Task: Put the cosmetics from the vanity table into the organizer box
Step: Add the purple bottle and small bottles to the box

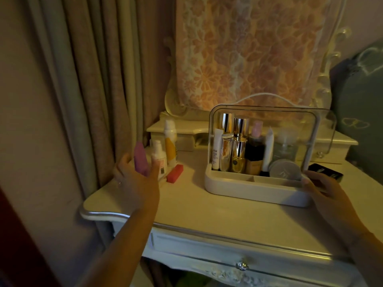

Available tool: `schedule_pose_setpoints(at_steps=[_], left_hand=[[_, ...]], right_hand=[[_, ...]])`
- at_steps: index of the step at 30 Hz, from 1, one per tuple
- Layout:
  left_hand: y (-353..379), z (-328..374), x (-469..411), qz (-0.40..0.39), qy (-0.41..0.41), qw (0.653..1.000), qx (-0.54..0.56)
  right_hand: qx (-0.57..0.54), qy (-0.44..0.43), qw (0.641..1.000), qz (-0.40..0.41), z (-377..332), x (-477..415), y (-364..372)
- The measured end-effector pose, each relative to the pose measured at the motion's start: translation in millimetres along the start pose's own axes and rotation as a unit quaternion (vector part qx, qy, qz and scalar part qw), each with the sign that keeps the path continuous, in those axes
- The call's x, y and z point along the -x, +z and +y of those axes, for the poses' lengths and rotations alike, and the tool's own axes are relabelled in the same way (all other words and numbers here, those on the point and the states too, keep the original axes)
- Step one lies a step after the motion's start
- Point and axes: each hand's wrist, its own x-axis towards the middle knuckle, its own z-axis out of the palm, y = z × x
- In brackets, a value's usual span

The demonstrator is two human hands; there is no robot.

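The white organizer box point(248, 190) stands mid-table with its clear lid point(323, 129) raised; gold-capped bottles point(238, 154), tubes and a round compact point(285, 169) fill it. My right hand point(325, 189) grips the box's right end. At the table's left a purple tube point(139, 157) stands upright. My left hand point(135, 179) is open around it, thumb on its left and fingers on its right, not closed. Beside the tube are a small white bottle point(159, 159), a tall white and yellow bottle point(170, 141) and a red stick point(175, 173) lying flat.
A black compact point(325, 171) lies behind my right hand. Curtains hang close on the left. A cloth-covered mirror and a raised shelf point(186, 127) stand at the back. The vanity table point(207, 212) has a drawer with a glass knob point(242, 266) below its front edge.
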Motion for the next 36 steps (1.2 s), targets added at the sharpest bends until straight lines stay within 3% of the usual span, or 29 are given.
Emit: schedule_pose_setpoints(at_steps=[4, 10, 15, 19, 21, 23, 26, 29, 33, 36], left_hand=[[4.7, -23.9, -14.8, -0.103, -0.021, 0.994, 0.025], [10.3, -40.1, -22.7, -0.13, -0.018, 0.991, -0.008], [7.5, -37.7, -21.0, -0.097, -0.016, 0.995, -0.001], [-4.9, -14.4, -1.6, -0.037, 0.08, 0.996, 0.028], [-3.1, 3.7, 15.1, -0.118, 0.122, 0.976, 0.136], [7.1, 20.5, 28.4, -0.254, 0.106, 0.932, 0.234], [27.5, 34.8, 38.2, -0.368, 0.076, 0.886, 0.273], [45.4, 41.5, 42.1, -0.435, 0.06, 0.851, 0.288], [63.5, 50.9, 37.3, -0.454, 0.047, 0.834, 0.31], [73.7, 55.2, 33.8, -0.457, 0.041, 0.831, 0.315]], right_hand=[[-0.001, 0.005, 1.0, 0.004, -1.5, 0.9, 0.5], [0.001, 0.012, 1.0, 0.003, -4.2, 0.9, 0.0], [0.002, 0.018, 1.0, 0.007, -4.9, 2.1, -0.5], [0.002, 0.018, 1.0, 0.018, -3.9, 3.5, -1.1], [0.011, 0.008, 0.999, 0.031, -7.3, 5.4, -1.2], [0.055, -0.049, 0.995, 0.069, -15.5, 7.7, -0.6], [0.068, -0.159, 0.978, 0.114, -38.3, 12.1, 6.9], [-0.03, -0.139, 0.989, 0.037, -68.7, 13.8, 31.9], [-0.184, -0.055, 0.962, -0.192, -101.6, 0.0, 68.5], [-0.17, -0.072, 0.956, -0.23, -105.2, -12.4, 86.8]])
